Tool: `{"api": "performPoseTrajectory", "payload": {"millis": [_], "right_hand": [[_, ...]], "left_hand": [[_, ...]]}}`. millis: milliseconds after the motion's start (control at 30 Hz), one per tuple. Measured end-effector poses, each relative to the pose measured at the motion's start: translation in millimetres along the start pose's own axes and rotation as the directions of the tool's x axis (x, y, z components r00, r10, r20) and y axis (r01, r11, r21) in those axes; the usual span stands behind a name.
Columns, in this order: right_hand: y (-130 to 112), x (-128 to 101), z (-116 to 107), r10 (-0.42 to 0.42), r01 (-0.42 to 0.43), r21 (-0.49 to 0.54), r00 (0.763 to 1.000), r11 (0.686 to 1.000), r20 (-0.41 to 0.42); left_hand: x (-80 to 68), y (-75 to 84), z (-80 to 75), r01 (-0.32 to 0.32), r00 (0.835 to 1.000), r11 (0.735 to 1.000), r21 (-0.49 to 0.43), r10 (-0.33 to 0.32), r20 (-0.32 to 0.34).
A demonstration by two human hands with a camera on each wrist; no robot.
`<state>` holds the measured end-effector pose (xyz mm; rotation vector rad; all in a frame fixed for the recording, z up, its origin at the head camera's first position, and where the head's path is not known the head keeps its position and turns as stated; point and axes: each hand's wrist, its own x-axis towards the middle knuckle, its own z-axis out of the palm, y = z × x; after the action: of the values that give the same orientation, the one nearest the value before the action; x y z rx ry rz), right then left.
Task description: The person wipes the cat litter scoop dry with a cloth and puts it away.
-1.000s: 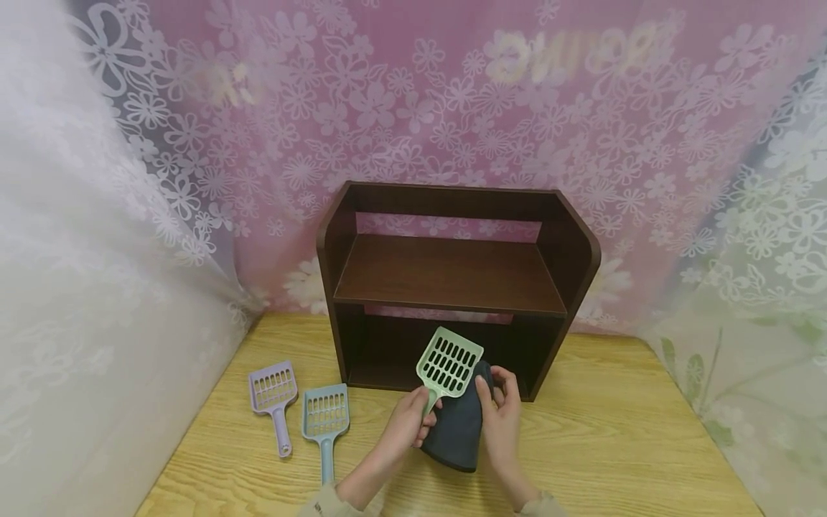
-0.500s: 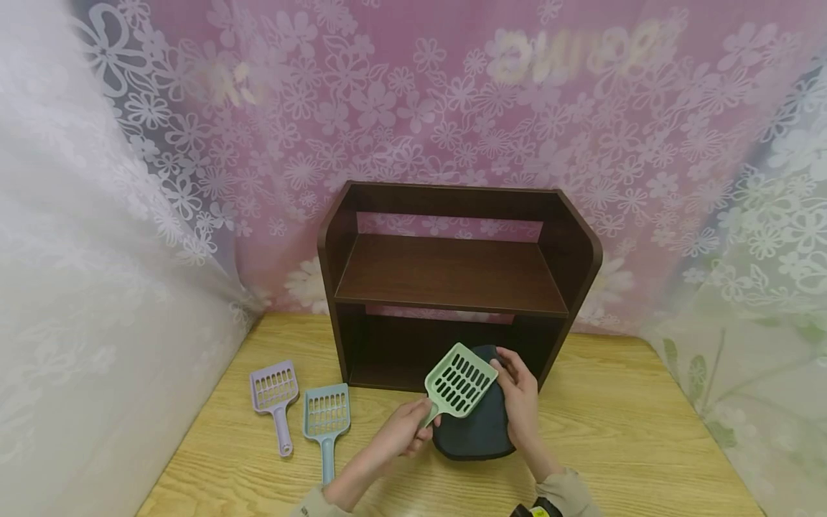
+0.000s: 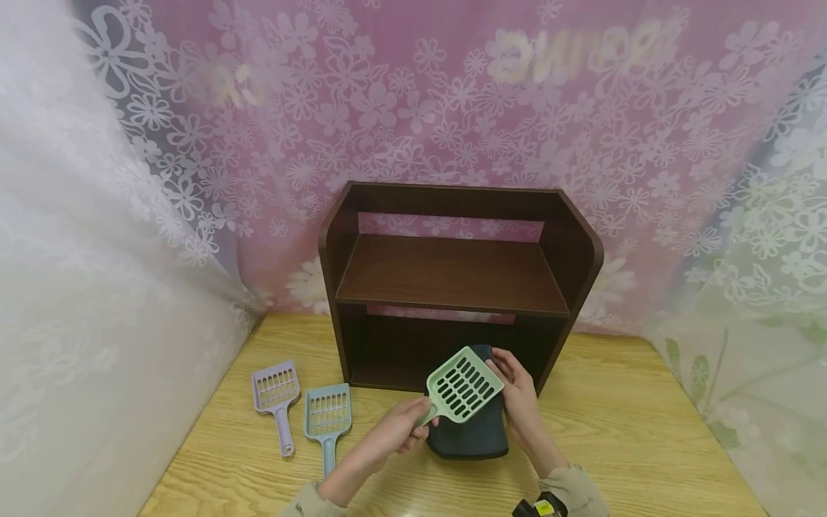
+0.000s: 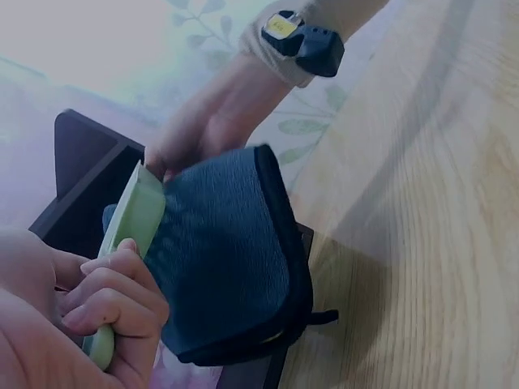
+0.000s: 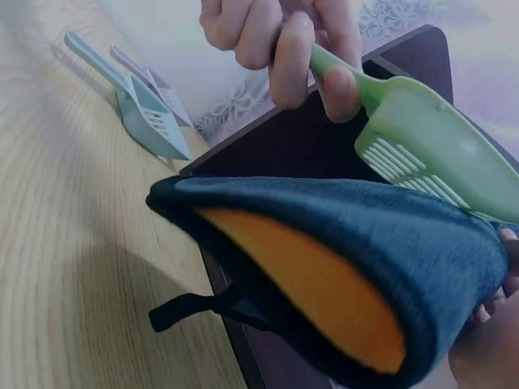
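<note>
Pink, flower-patterned fabric (image 3: 388, 122) hangs behind everything, with pale lettering too blurred to read. In front of it spreads a table (image 3: 620, 431) of light, grained wood. A dark brown two-level shelf (image 3: 452, 273) stands upright at the back of the table, with a gap along the rear of each level.

Dark blue and soft, a black-edged pouch (image 4: 227, 251) is held before the lower compartment, its orange lining (image 5: 316, 279) visible through the mouth from the right wrist. In the head view a green slotted scoop (image 5: 438, 126) overlaps the pouch, pan tilted toward the right; whether the two touch I cannot tell. To the left of the shelf, a blue scoop (image 3: 328, 436) and a slightly smaller purple scoop (image 3: 279, 411) lie side by side on the table, handles toward the person.

The two hands are near each other but apart. The left hand (image 3: 403, 425) is clamped round the green handle, fingers curled; the right hand (image 3: 519, 395) grips the side of the pouch. On the right wrist sits a black device (image 4: 318, 51) with a yellow label (image 4: 282, 24). A short black strap (image 5: 182, 308) sticks out from the pouch.
</note>
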<state>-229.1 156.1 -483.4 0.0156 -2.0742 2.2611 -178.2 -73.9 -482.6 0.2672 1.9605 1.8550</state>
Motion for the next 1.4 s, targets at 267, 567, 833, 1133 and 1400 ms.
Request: {"api": "performPoseTrajectory", "payload": {"millis": [267, 567, 833, 1133, 1400], "right_hand": [[1.9, -16.4, -2.1, 0.027, -0.037, 0.121, 0.997, 0.992, 0.077], [-0.9, -24.0, -9.8, -0.048, 0.045, 0.045, 0.997, 0.998, 0.067], [-4.5, -25.1, -18.0, -0.143, 0.144, -0.016, 0.989, 0.989, 0.030], [-9.9, -26.1, -21.4, -0.232, 0.236, -0.132, 0.972, 0.963, 0.039], [-17.4, -26.4, -21.3, -0.302, 0.304, -0.163, 0.953, 0.939, 0.037]], "left_hand": [[-3.5, 5.2, -15.1, -0.011, 0.998, 0.999, 0.030, 0.013, -0.068], [-11.1, 12.5, -31.5, -0.022, 0.999, 1.000, 0.001, 0.022, -0.047], [-20.3, 30.7, -43.0, -0.027, 1.000, 0.997, -0.075, 0.027, -0.003], [-36.0, 57.8, -48.8, -0.038, 0.999, 0.996, -0.086, 0.037, -0.023], [-43.5, 77.3, -57.1, -0.071, 0.997, 0.995, -0.069, 0.069, -0.042]]}}
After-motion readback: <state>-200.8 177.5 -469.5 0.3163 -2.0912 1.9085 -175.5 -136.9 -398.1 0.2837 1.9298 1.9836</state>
